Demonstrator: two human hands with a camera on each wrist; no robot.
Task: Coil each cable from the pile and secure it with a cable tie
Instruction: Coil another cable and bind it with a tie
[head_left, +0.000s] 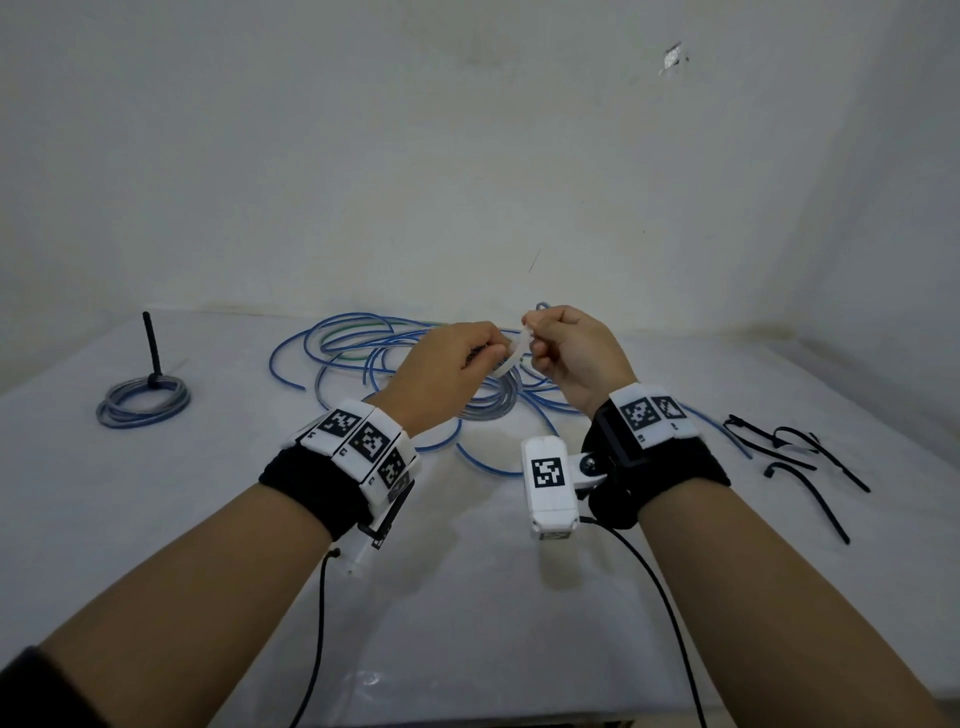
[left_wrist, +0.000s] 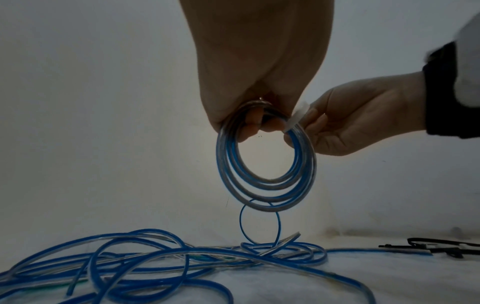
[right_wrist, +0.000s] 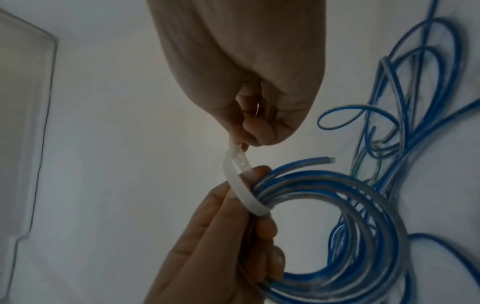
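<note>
My left hand is raised over the table and grips a small coil of blue-and-grey cable at its top; the coil hangs down from the fingers. A white cable tie loops around the coil's strands beside my left fingers. My right hand pinches the upper end of that tie between thumb and fingertips. Below the hands, the loose pile of blue cables lies spread on the white table; it also shows in the left wrist view.
A finished coil bound with a black tie that sticks upright lies at the far left of the table. Several black cable ties lie at the right. A white wall stands behind the table.
</note>
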